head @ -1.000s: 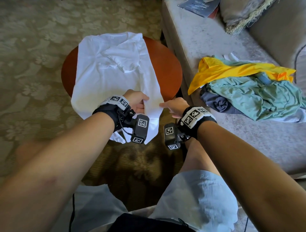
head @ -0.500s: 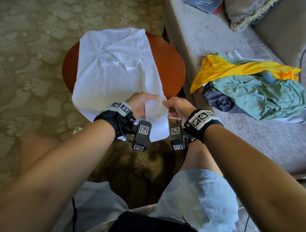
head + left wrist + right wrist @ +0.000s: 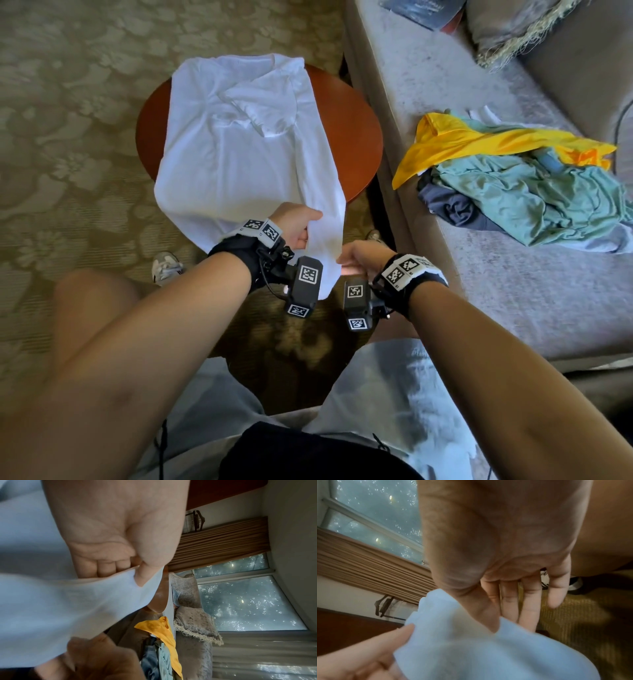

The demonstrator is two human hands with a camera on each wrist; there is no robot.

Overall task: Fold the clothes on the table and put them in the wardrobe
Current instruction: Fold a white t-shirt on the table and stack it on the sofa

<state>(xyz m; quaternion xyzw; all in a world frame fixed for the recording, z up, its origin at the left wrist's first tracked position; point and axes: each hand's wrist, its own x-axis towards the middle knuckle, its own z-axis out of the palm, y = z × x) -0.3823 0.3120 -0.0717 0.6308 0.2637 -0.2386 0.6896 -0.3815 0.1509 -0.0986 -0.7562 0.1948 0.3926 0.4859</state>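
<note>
On the round table (image 3: 356, 137), in the head view, a white shirt (image 3: 239, 161) was spread, its near hem pinched by the left hand (image 3: 298, 226) and right hand (image 3: 359, 257). In the left wrist view, cloth was clamped under the thumb. In the right wrist view, cloth was pinched by thumb and forefinger, the other fingers (image 3: 556, 588) left straight.

left hand (image 3: 297, 224): thumb-finger pinch | right hand (image 3: 359, 255): thumb-finger pinch, forearms extended

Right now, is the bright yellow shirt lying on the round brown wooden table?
No, the bright yellow shirt lies in a heap of clothes on the grey sofa, and only the white shirt covers the round brown wooden table.
</note>
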